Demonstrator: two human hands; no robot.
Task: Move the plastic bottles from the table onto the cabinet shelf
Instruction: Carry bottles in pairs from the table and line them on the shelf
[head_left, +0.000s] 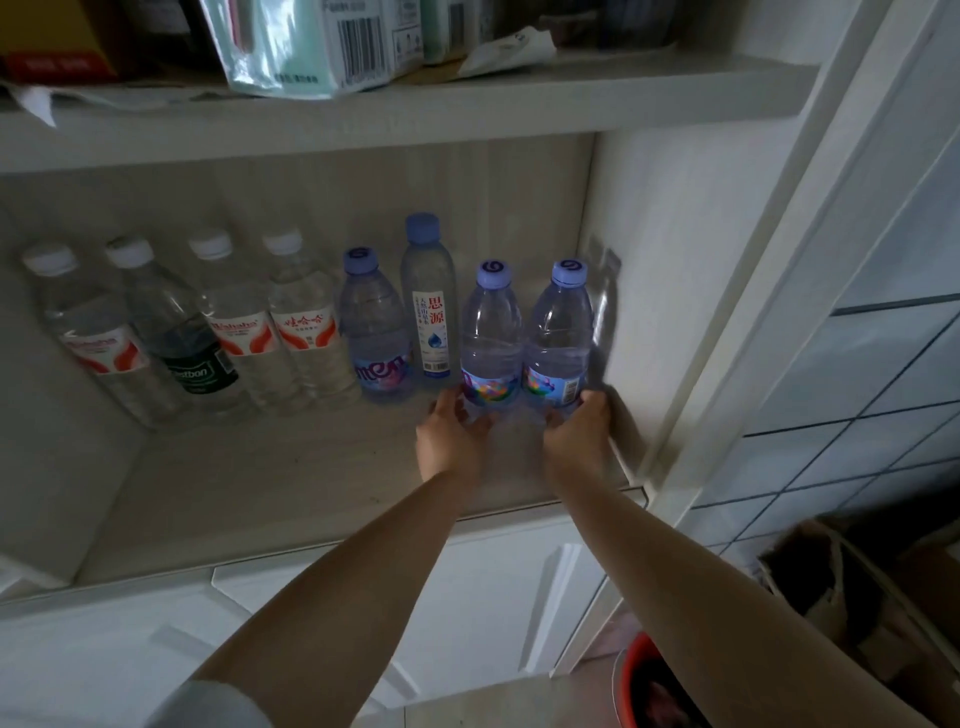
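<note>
Bottles and stand at the shelf's three o'clock end, each gripped low by an outstretched left hand and right hand.

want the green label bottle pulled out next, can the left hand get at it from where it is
Probably yes. The green-label bottle stands second from the left in the row, with bare shelf in front of it. The left hand is busy gripping a blue-capped bottle, so it must let go first, then reach leftward.
</note>
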